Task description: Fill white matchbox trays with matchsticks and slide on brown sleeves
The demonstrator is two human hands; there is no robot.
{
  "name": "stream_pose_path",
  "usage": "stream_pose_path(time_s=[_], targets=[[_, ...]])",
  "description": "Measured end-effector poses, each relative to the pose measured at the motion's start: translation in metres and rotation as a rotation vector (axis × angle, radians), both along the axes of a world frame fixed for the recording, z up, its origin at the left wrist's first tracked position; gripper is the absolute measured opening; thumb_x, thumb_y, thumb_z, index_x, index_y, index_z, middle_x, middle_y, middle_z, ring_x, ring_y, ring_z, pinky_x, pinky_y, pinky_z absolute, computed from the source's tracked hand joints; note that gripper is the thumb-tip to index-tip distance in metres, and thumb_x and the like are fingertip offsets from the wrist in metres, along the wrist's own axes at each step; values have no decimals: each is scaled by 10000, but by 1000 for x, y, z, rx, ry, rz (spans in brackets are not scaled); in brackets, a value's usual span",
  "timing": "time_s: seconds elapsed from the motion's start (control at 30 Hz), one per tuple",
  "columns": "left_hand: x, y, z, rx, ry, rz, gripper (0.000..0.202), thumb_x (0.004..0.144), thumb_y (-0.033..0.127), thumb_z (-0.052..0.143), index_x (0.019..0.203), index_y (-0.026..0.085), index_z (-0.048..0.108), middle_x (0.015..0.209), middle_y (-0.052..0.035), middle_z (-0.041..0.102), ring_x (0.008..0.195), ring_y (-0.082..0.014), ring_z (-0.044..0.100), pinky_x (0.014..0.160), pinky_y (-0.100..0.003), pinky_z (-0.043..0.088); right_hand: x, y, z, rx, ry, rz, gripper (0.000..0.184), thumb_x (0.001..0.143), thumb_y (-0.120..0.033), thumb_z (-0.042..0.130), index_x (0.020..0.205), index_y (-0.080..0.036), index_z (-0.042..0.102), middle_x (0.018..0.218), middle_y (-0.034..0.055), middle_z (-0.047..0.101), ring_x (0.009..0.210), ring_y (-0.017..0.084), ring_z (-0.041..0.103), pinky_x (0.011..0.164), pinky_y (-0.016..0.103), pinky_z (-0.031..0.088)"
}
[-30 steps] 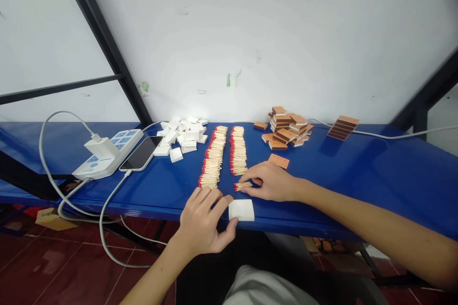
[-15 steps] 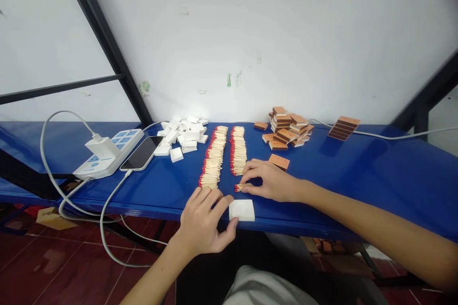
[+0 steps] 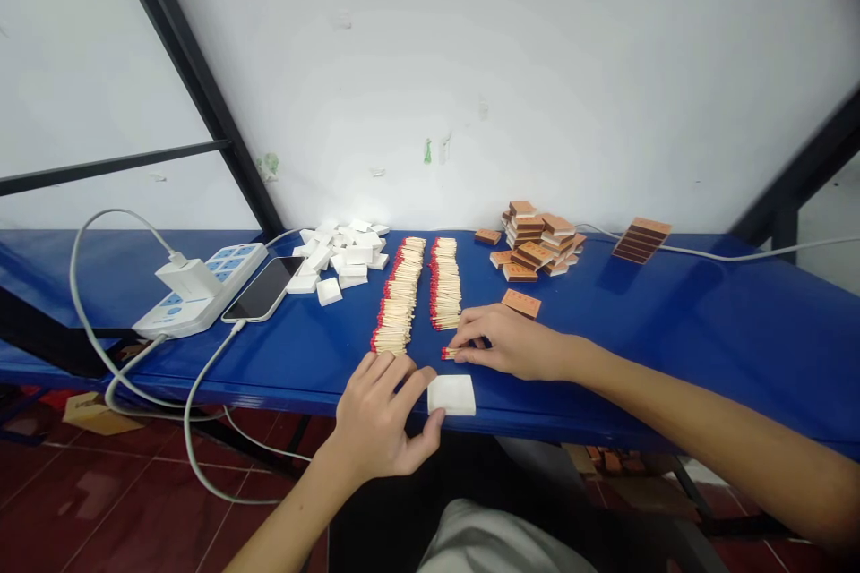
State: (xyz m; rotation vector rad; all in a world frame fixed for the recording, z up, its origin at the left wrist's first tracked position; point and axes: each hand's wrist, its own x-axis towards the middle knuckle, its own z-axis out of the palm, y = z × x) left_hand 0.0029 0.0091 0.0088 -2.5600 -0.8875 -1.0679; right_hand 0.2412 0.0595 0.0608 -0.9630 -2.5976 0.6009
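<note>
A white matchbox tray lies at the table's front edge. My left hand is at its left side, with the thumb and index finger on its edge. Just behind the tray, my right hand pinches a few red-tipped matches low over the blue table. Two long rows of matches lie further back, heads to the left: a left row and a shorter right row. The near end of the right row is close to my right fingers.
White empty trays are heaped at the back left. Orange-brown matchboxes are piled at the back right, with one box sleeve behind my right hand. A phone and a power strip with cables lie left.
The right fingers have closed in slightly around the matches, showing less of their sticks. The view has shifted a little; my left hand and the tray stay together.
</note>
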Motion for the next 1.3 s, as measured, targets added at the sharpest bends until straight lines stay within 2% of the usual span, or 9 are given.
stream_pose_path(time_s=[0.2,0.5,0.73,0.93,1.1,1.3], targets=[[0,0,0,3,-2,1,238,836,300,585,1022,164,645,842,-81,626,769,-238,541,690,-372,380,0,-1,-6,64,42,31,187,959,-216,602,1019,-149,766,992,88,698,900,178,649,823,282,485],[0,0,-1,15,-6,-11,238,832,289,591,1018,151,647,837,-84,624,765,-238,534,683,-373,384,-1,0,-4,59,16,-13,212,966,-294,607,1043,-179,767,870,59,680,763,156,629,680,258,463],[0,0,0,15,-2,-4,232,829,286,593,1013,154,647,840,-79,623,766,-237,533,690,-375,390,2,-1,-10,112,16,17,210,982,-238,563,1041,-174,753,1035,76,701,904,179,666,806,294,501],[-1,0,-1,13,-3,-8,232,830,286,593,1014,155,649,846,-79,628,769,-238,534,687,-375,387,1,-1,-8,130,20,36,185,965,-210,581,1009,-168,756,956,66,712,835,167,663,739,274,494],[0,0,0,18,-1,-4,231,833,291,585,1011,158,649,834,-76,625,763,-233,531,685,-373,386,-1,-2,-3,54,79,23,139,918,-172,627,959,-156,759,890,59,701,708,127,613,633,229,459],[0,1,0,22,-3,4,232,839,301,573,1005,160,655,833,-76,630,757,-229,540,671,-367,393,-2,-2,-1,-24,130,-43,113,870,-159,650,903,-166,758,850,31,694,622,94,551,592,207,427]])
